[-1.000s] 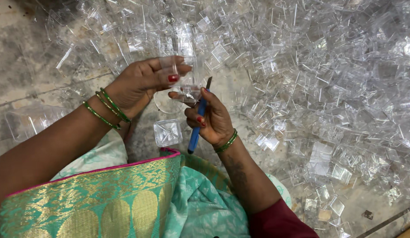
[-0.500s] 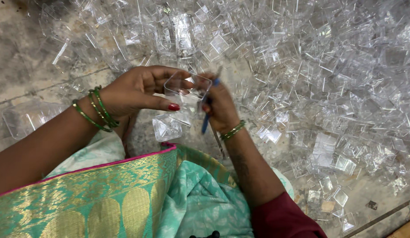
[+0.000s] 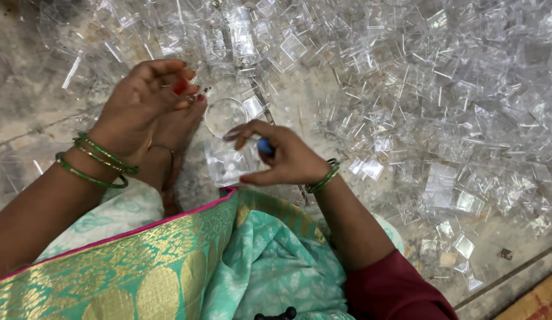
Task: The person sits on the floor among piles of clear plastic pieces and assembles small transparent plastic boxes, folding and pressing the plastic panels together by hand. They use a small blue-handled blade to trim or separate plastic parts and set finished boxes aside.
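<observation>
My left hand (image 3: 142, 101), with green bangles at the wrist, hovers over the floor with thumb and fingertips pinched together; nothing shows between them. My right hand (image 3: 285, 160) is curled around a blue-handled tool (image 3: 265, 146), only a short blue part of which shows between the fingers. Between the two hands a round clear plastic piece (image 3: 224, 115) lies on the floor. A square clear plastic piece (image 3: 228, 165) lies just under my right fingertips. My bare foot (image 3: 178, 127) rests beside them, under the left hand.
A large heap of several clear plastic pieces (image 3: 418, 89) covers the stone floor ahead and to the right. My green and gold garment (image 3: 169, 261) fills the lower frame. A few loose pieces (image 3: 460, 246) lie at the lower right near a floor edge.
The hands have parted: the left one moved up and left, no longer showing the clear piece it held. The right hand dropped toward the floor with the blue tool.
</observation>
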The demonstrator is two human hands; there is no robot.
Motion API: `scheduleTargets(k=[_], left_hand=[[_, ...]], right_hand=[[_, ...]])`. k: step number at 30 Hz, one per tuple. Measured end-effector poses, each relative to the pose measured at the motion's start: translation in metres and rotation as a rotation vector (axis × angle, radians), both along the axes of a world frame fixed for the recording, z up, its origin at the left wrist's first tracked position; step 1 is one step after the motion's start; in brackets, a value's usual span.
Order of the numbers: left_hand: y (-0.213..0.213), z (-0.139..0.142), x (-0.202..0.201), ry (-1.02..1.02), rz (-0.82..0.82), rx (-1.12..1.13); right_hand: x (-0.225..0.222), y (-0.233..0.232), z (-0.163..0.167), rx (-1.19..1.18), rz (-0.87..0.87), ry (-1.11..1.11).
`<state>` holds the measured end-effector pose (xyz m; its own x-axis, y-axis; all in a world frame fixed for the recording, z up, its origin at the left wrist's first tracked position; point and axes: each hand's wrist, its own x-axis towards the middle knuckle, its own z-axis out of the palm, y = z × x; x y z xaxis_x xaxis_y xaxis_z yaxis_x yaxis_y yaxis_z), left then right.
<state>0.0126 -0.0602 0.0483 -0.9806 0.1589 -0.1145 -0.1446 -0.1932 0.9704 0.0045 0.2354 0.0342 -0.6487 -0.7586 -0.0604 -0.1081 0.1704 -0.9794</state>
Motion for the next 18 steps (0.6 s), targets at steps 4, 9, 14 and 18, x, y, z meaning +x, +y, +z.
scheduleTargets(k=[4, 9, 14, 18], left_hand=[[-0.001, -0.003, 0.001, -0.072, 0.074, -0.052], [0.001, -0.001, 0.003, -0.116, 0.109, -0.066], [0.002, 0.005, 0.003, -0.138, 0.146, -0.008], [0.01, 0.004, 0.002, -0.131, 0.108, -0.082]], right_hand=[[0.005, -0.015, -0.005, 0.145, 0.063, 0.226], [-0.005, -0.002, -0.009, -0.121, 0.032, 0.436], [-0.05, 0.036, -0.019, 0.45, -0.475, 0.48], [-0.058, 0.042, -0.031, 0.7, -0.569, 0.522]])
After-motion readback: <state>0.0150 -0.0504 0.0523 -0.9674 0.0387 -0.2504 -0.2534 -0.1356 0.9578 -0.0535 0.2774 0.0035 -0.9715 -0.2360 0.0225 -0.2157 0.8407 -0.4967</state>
